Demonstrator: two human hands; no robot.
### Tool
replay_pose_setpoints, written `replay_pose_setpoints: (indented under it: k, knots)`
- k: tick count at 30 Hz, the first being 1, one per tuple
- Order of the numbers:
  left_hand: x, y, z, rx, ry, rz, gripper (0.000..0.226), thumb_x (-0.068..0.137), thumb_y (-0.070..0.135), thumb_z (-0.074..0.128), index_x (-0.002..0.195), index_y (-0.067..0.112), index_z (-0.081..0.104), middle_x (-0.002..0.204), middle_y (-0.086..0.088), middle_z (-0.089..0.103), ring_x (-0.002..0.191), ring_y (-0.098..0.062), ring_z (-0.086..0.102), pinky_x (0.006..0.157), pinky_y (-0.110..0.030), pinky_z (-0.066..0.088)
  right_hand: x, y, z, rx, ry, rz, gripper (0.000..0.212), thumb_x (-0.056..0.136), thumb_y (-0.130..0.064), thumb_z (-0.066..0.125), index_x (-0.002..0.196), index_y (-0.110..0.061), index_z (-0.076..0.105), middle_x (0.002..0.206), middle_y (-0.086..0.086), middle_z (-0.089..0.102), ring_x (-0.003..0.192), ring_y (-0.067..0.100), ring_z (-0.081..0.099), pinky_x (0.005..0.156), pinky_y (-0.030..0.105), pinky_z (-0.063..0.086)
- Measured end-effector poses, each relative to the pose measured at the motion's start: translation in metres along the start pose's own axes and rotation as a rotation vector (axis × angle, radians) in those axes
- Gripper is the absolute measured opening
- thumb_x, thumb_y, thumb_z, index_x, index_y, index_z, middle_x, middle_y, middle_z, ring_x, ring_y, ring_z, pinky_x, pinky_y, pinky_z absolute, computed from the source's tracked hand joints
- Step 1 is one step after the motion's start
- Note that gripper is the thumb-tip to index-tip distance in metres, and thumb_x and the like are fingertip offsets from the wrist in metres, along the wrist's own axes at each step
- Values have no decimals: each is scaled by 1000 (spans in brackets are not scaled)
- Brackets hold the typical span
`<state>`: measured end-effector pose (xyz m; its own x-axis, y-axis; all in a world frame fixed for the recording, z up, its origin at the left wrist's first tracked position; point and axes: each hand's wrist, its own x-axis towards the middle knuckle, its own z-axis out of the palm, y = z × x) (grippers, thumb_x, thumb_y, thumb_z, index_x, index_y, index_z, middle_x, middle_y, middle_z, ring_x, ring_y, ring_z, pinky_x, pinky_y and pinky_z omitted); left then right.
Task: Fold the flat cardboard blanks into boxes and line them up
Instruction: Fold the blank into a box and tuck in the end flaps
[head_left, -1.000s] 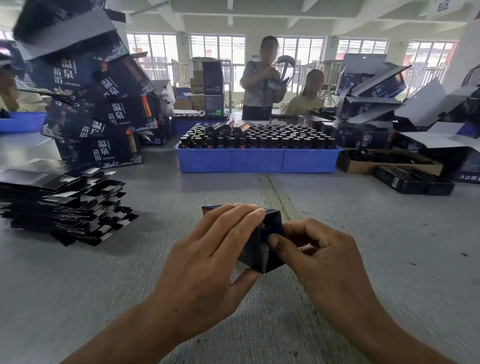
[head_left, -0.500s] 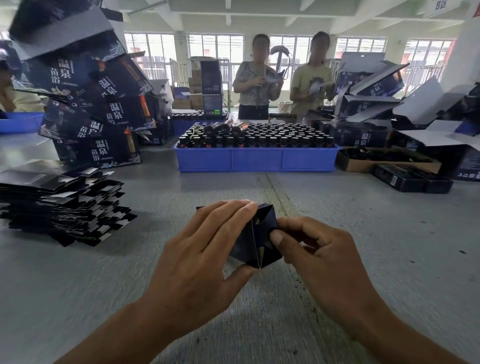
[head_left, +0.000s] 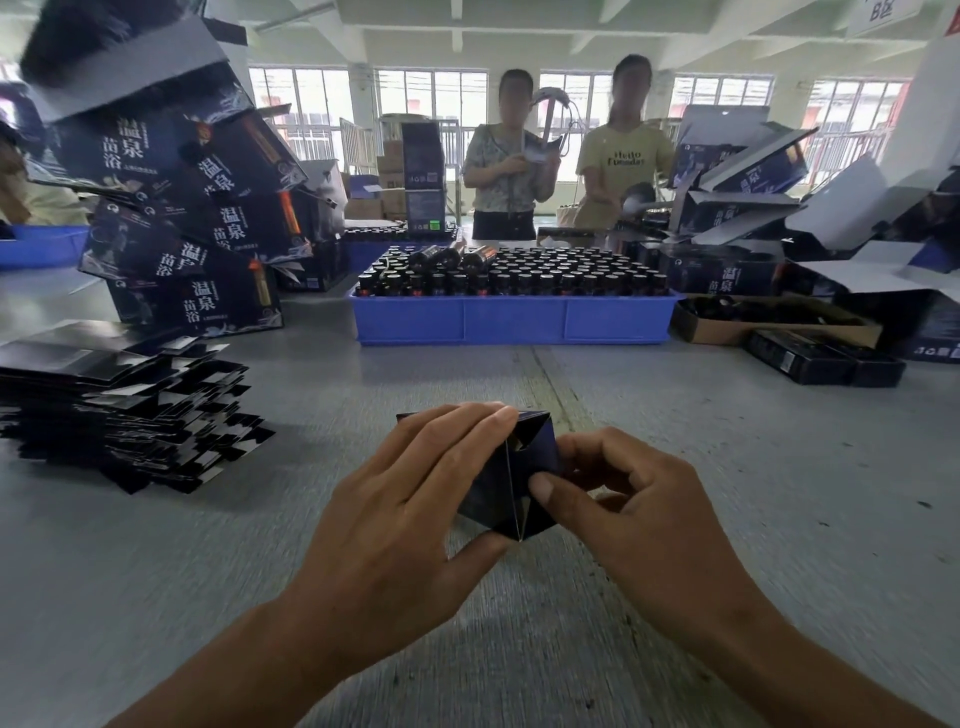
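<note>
A small dark blue cardboard box (head_left: 501, 486) sits between my hands just above the grey table (head_left: 727, 467), one end facing me with its flaps partly folded in. My left hand (head_left: 410, 499) wraps its top and left side, thumb underneath. My right hand (head_left: 628, 499) pinches the right end flap with thumb and fingertips. A thick stack of flat dark blanks (head_left: 119, 410) lies on the table to the left. Large folded dark boxes with white characters (head_left: 182, 208) are piled behind that stack.
A blue tray of dark bottles (head_left: 511, 322) stands across the middle of the table. On the right lie an open brown carton (head_left: 774, 319), black boxes (head_left: 826, 358) and a heap of opened boxes (head_left: 779, 208). Two people (head_left: 566, 161) stand behind the tray.
The box has turned a little in my hands and its end flaps have folded further in. The person in yellow behind the tray has stood up.
</note>
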<state>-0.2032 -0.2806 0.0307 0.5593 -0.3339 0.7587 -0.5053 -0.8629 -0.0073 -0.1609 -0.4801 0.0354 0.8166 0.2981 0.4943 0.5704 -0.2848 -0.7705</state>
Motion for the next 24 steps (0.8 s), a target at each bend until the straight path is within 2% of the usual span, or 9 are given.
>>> replay_pose_setpoints:
  k: [5,10,13,16,20,24]
  knots:
    - [3,5,3,25,17,53,73,86,43,67,146,12,40,143,-4,54,133,-21,50,107,-35,47,-3,-2,5,-44,133,-33,7,78,-41,70,83,-37,66,86,-25,69,81,0,67,71,11,51]
    - [3,3,-3,-54,-2,-56,76,84,46,62,148,15,35,144,6,43,132,-13,45,113,-13,29,0,-3,-2,87,39,4,6,80,-41,71,87,-40,70,88,-22,72,86,3,69,66,19,54]
    - [1,1,-4,-63,5,-65,77,83,46,62,148,14,36,145,5,42,132,-12,43,113,-9,25,1,-3,-4,120,-7,9,11,82,-38,71,91,-43,69,89,-21,73,87,4,70,71,26,56]
    - [0,2,-3,-6,-3,-67,82,82,49,60,150,14,31,147,3,39,132,-14,43,112,-13,26,0,-3,-3,111,1,0,6,82,-37,71,87,-39,70,88,-21,73,86,4,70,68,24,55]
    - [2,4,-2,28,-16,-96,93,78,50,73,151,9,33,147,2,38,131,-15,43,106,-25,35,-1,-6,-3,107,-11,-22,6,85,-34,68,88,-39,70,88,-20,73,82,4,70,68,18,56]
    - [2,2,0,-16,2,-116,91,76,41,77,149,9,34,145,1,44,132,-16,42,111,-20,30,-2,-7,-3,152,-6,-24,9,87,-30,71,93,-37,72,88,-17,74,80,4,70,68,16,55]
